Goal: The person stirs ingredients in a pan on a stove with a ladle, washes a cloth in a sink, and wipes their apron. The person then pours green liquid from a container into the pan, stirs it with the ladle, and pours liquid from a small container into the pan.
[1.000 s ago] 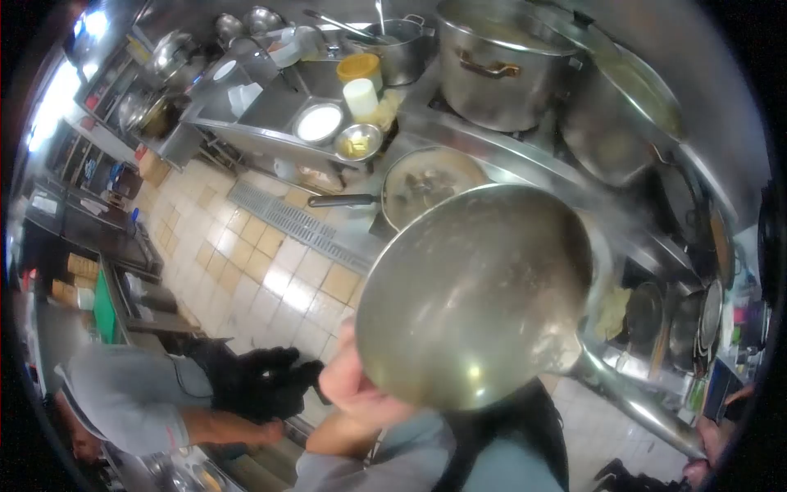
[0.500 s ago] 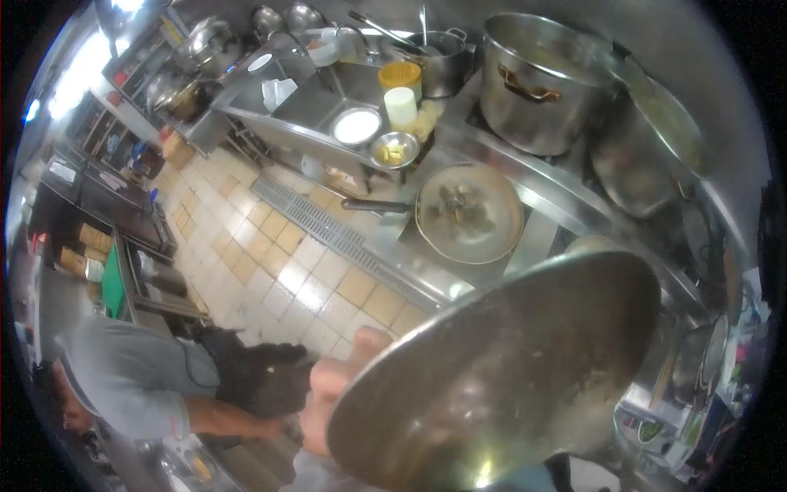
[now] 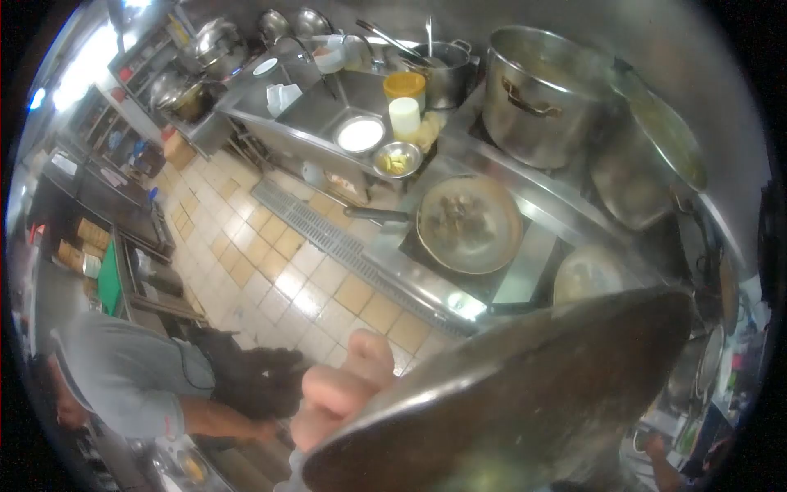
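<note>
My left hand (image 3: 340, 389) is closed at the left rim of a large, round, shallow metal pan (image 3: 525, 394), with its knuckles showing beside the rim. The pan is tilted, fills the lower middle of the view, and hides part of the stove. Its handle, if it has one, is out of sight. Beyond it, a frying pan (image 3: 484, 238) with a dark handle stands on the stove, with dark pieces of food (image 3: 455, 217) in it. A second round pan (image 3: 589, 275) is partly covered by the tilted one. My right hand does not show.
A tall stockpot (image 3: 533, 119) stands at the stove's back. Near the sink (image 3: 316, 102) are a small metal bowl (image 3: 398, 160) of yellow pieces, a white plate (image 3: 361, 134) and a yellow-topped tub (image 3: 404, 86). A person in grey (image 3: 135, 377) is at left; another person's hand (image 3: 658, 451) shows lower right.
The tilted pan has come lower and turned more edge-on, with my left hand on it. More of the second round pan on the stove shows. A hand has appeared at the lower right.
</note>
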### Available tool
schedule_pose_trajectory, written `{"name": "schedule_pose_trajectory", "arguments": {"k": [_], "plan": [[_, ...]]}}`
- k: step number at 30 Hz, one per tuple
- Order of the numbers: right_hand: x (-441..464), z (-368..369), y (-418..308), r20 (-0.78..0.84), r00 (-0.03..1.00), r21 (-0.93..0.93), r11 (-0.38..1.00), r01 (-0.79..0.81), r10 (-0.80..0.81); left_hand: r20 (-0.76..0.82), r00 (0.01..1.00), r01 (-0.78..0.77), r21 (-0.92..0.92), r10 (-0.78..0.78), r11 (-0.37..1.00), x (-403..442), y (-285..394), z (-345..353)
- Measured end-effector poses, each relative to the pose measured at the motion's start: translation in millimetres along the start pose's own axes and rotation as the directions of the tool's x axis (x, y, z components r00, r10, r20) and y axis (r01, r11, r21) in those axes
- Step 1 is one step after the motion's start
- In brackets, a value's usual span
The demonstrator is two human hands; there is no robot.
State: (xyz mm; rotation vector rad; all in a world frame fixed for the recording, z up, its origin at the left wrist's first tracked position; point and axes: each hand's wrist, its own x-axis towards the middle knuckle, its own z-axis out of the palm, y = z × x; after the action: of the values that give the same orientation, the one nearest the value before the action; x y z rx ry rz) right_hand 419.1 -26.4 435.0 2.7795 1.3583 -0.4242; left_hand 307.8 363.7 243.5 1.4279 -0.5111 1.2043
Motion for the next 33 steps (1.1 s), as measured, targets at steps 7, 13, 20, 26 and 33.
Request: {"name": "schedule_pose_trajectory", "arguments": {"k": [7,13,20,26,33], "plan": [[6,10,4,-0.005,1.000,0.015,1.000,0.011,-0.011,-0.115,0.993,0.002,0.031,0.001,1.000,-5,-5,29],[14,25,15,-0.010,1.000,0.056,0.998,0.010,-0.009,-0.311,0.948,-0.041,0.079,0.064,0.996,-10,-7,40],[-13,75,45,-0.036,0.999,0.238,0.971,0.019,-0.010,-0.106,0.895,0.438,0.391,-0.433,0.809,-47,3,3],[2,185,77,0.221,0.938,0.748,0.571,-0.338,0.266,-0.053,0.703,0.690,0.290,-0.709,0.662,-67,-70,36],[-21,329,83,0.285,0.730,0.885,0.122,-0.450,0.621,0.009,0.118,0.911,0.397,-0.993,0.112,-183,-89,14]]}}
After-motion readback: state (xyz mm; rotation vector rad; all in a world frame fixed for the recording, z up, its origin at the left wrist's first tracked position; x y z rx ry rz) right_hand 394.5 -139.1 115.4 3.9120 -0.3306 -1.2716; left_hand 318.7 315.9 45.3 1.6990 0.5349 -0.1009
